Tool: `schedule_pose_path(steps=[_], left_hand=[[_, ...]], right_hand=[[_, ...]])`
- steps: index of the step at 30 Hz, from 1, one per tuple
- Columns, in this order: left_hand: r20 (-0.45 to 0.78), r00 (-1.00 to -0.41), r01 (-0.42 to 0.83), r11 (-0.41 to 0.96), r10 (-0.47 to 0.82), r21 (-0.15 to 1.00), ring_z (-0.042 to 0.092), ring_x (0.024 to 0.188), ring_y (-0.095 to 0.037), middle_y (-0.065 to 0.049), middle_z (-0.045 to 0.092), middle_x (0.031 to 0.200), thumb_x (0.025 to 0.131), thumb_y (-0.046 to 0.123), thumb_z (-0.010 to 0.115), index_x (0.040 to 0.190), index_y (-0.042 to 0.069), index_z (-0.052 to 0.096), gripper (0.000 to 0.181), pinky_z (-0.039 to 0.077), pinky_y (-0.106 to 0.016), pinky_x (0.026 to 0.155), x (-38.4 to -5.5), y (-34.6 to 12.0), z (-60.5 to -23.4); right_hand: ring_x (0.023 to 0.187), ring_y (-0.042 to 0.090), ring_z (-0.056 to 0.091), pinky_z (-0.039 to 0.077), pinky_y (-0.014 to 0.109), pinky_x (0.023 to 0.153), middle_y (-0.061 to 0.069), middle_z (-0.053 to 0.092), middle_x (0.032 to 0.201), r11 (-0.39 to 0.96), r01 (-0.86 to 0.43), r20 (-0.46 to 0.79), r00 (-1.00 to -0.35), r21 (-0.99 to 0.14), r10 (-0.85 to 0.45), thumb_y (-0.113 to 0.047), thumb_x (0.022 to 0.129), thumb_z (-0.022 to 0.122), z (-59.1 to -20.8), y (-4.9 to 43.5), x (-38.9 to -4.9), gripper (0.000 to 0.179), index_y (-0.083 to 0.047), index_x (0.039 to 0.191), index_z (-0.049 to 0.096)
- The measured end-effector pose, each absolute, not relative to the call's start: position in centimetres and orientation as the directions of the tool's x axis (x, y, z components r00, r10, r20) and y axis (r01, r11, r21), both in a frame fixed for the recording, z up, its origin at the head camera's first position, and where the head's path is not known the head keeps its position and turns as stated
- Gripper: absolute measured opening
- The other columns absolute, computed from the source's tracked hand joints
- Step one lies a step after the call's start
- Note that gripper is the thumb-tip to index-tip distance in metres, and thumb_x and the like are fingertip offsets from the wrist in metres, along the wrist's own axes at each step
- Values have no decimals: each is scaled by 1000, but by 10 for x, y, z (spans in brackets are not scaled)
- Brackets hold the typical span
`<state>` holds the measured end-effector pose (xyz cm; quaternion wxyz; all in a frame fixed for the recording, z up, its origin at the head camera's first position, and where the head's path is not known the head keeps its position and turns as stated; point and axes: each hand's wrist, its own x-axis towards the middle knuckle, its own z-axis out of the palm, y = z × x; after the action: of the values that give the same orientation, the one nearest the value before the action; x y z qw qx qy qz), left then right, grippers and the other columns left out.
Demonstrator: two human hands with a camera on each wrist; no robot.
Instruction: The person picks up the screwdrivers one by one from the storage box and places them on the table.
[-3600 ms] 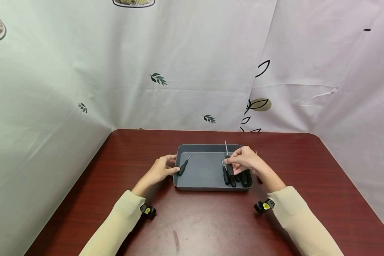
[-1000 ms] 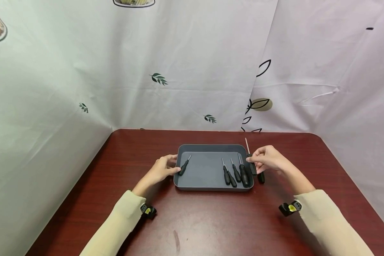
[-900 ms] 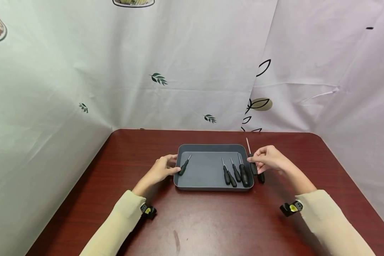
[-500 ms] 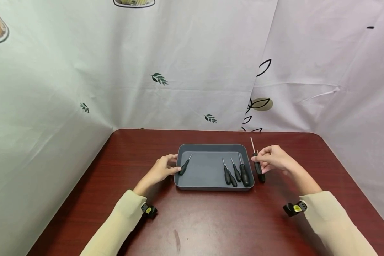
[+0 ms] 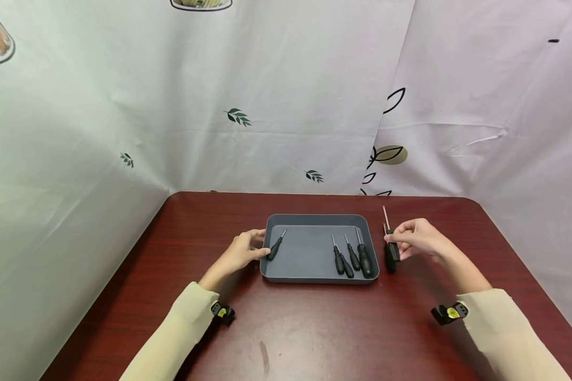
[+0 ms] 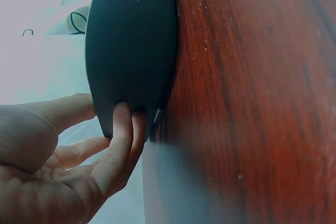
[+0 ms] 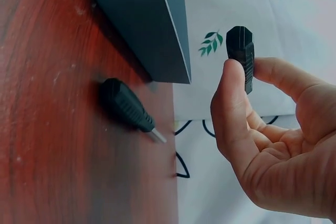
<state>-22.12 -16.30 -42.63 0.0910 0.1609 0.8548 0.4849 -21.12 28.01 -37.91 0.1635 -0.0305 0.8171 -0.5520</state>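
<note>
A grey tray (image 5: 307, 254) stands on the table, and my left hand (image 5: 240, 251) grips its left edge, thumb over the rim. In the left wrist view, fingers of the left hand (image 6: 79, 166) press the tray's outer wall (image 6: 131, 40). My right hand (image 5: 421, 238) pinches a black-handled screwdriver (image 5: 393, 251), shaft pointing away, right of the tray. The right wrist view shows this screwdriver (image 7: 241, 51) raised off the table between thumb and fingers. Below it, a second black screwdriver (image 7: 126, 106) lies on the table, partly hidden in the head view.
One small screwdriver (image 5: 275, 247) lies in the tray's left end. Several more black screwdrivers, including a thicker one (image 5: 364, 259), lie along its right end. The reddish-brown table (image 5: 324, 328) extends around the tray, with white printed cloth (image 5: 276, 95) behind it.
My right hand has lifted a screwdriver from the tray's right end and carried it rightward over the rim, beside the screwdriver on the table. The left hand has stayed at the tray's edge.
</note>
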Motion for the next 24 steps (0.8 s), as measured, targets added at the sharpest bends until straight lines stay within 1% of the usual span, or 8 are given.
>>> schedule_pose_path(steps=[9,24], left_hand=[[-7,-935,174,475,356,863,73,85,-30,-34,58,126,93,1,69,143,-13,42,58,62,-37,74,-221,-162,-426],[0,-932,179,460,362,870,72,88,-31,-34,59,125,93,1,69,143,-14,42,59,62,-37,74,-222,-163,-427]], right_hand=[[52,13,60,62,38,58,6,55,66,370,156,-244,-948,-916,-203,-10,89,74,-387,287,-208,22,6,88,59],[55,14,60,62,39,59,5,54,67,381,135,-229,-950,-915,-213,-12,91,72,-391,302,-204,23,7,90,58]])
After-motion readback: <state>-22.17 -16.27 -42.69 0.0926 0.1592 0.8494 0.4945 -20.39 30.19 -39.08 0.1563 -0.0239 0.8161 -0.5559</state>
